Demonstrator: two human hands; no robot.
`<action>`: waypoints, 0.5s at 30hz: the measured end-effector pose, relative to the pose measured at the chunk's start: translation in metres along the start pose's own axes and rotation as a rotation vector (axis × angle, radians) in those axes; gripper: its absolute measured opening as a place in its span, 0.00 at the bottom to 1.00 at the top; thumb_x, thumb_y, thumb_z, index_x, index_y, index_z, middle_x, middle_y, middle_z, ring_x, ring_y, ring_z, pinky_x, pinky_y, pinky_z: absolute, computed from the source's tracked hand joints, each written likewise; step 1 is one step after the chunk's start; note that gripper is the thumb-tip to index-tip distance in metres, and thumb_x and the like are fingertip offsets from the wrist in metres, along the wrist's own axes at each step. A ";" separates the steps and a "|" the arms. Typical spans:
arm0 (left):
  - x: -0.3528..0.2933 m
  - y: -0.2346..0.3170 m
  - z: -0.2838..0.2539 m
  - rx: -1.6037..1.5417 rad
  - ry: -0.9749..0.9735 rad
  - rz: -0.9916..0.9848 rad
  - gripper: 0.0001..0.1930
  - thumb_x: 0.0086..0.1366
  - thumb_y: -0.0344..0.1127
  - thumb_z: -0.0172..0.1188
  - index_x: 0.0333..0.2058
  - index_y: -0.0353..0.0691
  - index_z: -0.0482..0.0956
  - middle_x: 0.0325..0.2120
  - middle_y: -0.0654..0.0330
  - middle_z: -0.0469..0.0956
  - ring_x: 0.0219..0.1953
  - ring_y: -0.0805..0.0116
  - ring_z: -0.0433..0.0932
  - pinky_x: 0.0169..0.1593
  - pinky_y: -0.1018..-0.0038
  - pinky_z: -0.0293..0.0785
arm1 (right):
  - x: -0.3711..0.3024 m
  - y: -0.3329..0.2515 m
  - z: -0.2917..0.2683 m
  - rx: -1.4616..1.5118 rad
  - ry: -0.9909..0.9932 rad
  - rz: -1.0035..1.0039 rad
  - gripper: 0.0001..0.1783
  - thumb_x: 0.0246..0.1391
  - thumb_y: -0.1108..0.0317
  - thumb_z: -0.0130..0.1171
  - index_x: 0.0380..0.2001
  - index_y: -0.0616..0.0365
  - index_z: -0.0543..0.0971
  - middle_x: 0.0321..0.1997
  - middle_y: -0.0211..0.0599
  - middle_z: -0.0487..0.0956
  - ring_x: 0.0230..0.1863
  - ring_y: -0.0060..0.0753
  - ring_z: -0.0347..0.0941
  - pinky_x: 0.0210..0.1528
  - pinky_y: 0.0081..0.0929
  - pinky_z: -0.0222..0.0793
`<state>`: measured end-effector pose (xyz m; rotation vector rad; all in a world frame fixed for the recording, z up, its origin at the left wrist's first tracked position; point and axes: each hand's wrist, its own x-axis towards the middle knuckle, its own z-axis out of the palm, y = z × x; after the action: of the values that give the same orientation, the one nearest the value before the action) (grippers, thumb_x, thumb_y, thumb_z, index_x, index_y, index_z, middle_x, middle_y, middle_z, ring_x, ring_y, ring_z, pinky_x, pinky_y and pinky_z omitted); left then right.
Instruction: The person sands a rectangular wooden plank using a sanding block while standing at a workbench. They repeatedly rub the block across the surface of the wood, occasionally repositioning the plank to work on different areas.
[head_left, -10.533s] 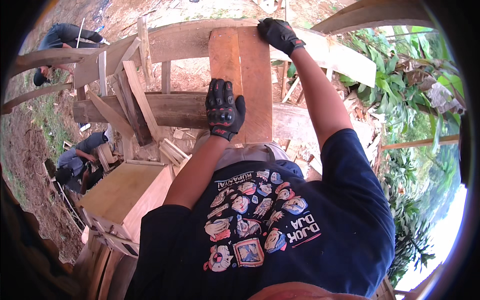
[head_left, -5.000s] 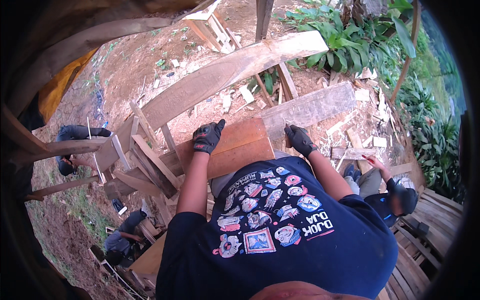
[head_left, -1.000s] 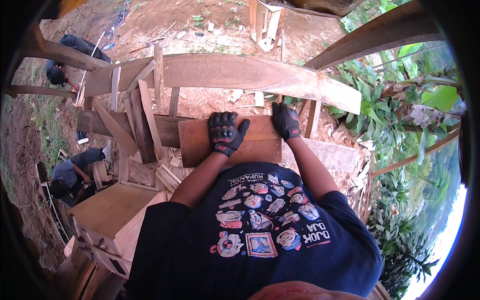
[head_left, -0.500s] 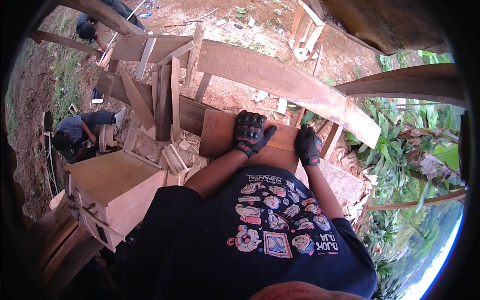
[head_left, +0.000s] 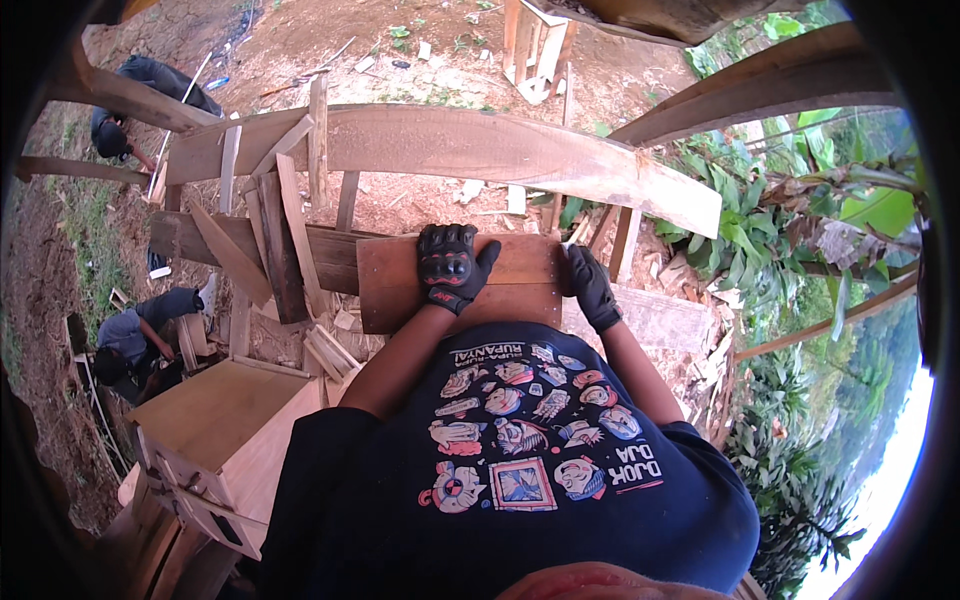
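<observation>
A reddish-brown wooden panel (head_left: pixel 515 300) made of joined boards lies in front of my torso, against a plank bench. My left hand (head_left: pixel 450 265), in a black glove with red trim, presses on its far part. The fingers curl at the far edge and the thumb points right. At the panel's right end is my right hand (head_left: pixel 590 285), also gloved, with its fingers closed. A small pale spot shows by its fingertips, too small to name.
A long curved plank (head_left: pixel 430 145) runs across beyond the panel. Offcuts (head_left: pixel 275 240) lean at the left, near a wooden cabinet (head_left: pixel 220 410). Two people work at the far left. A small wooden frame (head_left: pixel 540 50) stands on the ground beyond. Plants (head_left: pixel 755 200) grow at the right.
The whole view has shifted, so the scene sits further left. My right hand has turned and tilted at the panel's right end. My left hand stays on the panel.
</observation>
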<state>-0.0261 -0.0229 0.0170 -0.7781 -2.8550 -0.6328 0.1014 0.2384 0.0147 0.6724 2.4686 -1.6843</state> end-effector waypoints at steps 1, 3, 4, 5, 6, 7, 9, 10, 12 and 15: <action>0.001 0.001 0.000 0.001 -0.008 0.007 0.23 0.65 0.58 0.68 0.40 0.41 0.87 0.38 0.51 0.86 0.45 0.48 0.81 0.57 0.49 0.73 | -0.001 0.011 -0.008 0.202 -0.032 0.015 0.21 0.78 0.51 0.54 0.52 0.58 0.83 0.47 0.52 0.89 0.48 0.49 0.88 0.49 0.42 0.82; -0.002 0.000 0.001 0.007 -0.061 -0.021 0.25 0.68 0.61 0.65 0.42 0.42 0.86 0.40 0.50 0.85 0.48 0.47 0.80 0.61 0.47 0.70 | 0.000 0.030 -0.026 -0.224 -0.123 -0.180 0.17 0.77 0.62 0.57 0.58 0.61 0.84 0.48 0.35 0.89 0.47 0.28 0.86 0.50 0.30 0.83; -0.002 0.000 0.001 0.013 -0.063 -0.015 0.25 0.68 0.61 0.65 0.42 0.42 0.87 0.40 0.51 0.85 0.47 0.47 0.81 0.61 0.48 0.70 | 0.004 0.032 -0.031 -0.321 -0.133 -0.334 0.14 0.76 0.63 0.57 0.53 0.60 0.83 0.45 0.35 0.89 0.44 0.26 0.86 0.48 0.30 0.83; -0.002 0.000 0.001 0.019 -0.066 -0.009 0.25 0.68 0.61 0.65 0.42 0.42 0.87 0.40 0.51 0.85 0.47 0.47 0.81 0.62 0.48 0.70 | 0.007 0.034 -0.034 -0.420 -0.142 -0.487 0.11 0.75 0.64 0.58 0.49 0.59 0.83 0.43 0.36 0.88 0.42 0.23 0.85 0.45 0.30 0.83; -0.002 0.000 0.002 0.023 -0.059 -0.004 0.25 0.68 0.61 0.65 0.41 0.42 0.87 0.39 0.51 0.85 0.47 0.48 0.81 0.62 0.48 0.70 | 0.006 0.036 -0.033 -0.095 -0.178 -0.238 0.10 0.74 0.64 0.60 0.49 0.59 0.83 0.42 0.34 0.88 0.42 0.23 0.85 0.44 0.30 0.83; -0.002 0.000 0.003 0.027 -0.050 -0.002 0.24 0.67 0.61 0.65 0.41 0.42 0.87 0.39 0.51 0.85 0.47 0.48 0.81 0.62 0.48 0.70 | 0.004 0.023 -0.030 0.231 -0.211 0.006 0.09 0.72 0.65 0.62 0.49 0.58 0.82 0.42 0.33 0.88 0.42 0.23 0.85 0.44 0.30 0.83; -0.002 0.000 0.004 0.038 -0.029 0.013 0.24 0.67 0.60 0.66 0.41 0.42 0.87 0.38 0.51 0.86 0.46 0.49 0.82 0.61 0.49 0.70 | 0.006 0.021 -0.030 0.537 -0.242 0.240 0.11 0.69 0.66 0.67 0.51 0.57 0.82 0.41 0.31 0.87 0.42 0.23 0.85 0.43 0.30 0.82; -0.002 0.001 0.004 0.044 -0.015 0.024 0.23 0.67 0.59 0.66 0.41 0.42 0.87 0.37 0.52 0.86 0.45 0.49 0.82 0.60 0.50 0.71 | 0.010 0.026 -0.030 0.512 -0.244 0.231 0.14 0.67 0.65 0.69 0.52 0.57 0.82 0.41 0.30 0.87 0.42 0.23 0.84 0.42 0.29 0.81; 0.000 0.003 0.002 0.052 0.002 0.044 0.23 0.68 0.59 0.67 0.41 0.42 0.88 0.37 0.51 0.86 0.45 0.50 0.82 0.59 0.51 0.72 | 0.013 0.035 -0.030 0.433 -0.209 0.174 0.17 0.65 0.64 0.73 0.54 0.56 0.82 0.40 0.29 0.86 0.41 0.22 0.83 0.41 0.28 0.79; -0.001 0.003 0.002 0.065 -0.014 0.016 0.24 0.68 0.59 0.67 0.41 0.41 0.88 0.37 0.51 0.86 0.45 0.50 0.82 0.59 0.51 0.72 | 0.018 0.014 -0.013 0.226 -0.078 -0.038 0.22 0.64 0.57 0.75 0.54 0.57 0.82 0.38 0.30 0.85 0.37 0.24 0.80 0.42 0.27 0.76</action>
<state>-0.0237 -0.0208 0.0161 -0.7969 -2.8632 -0.5313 0.0926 0.2599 0.0021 0.5707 2.2745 -1.9840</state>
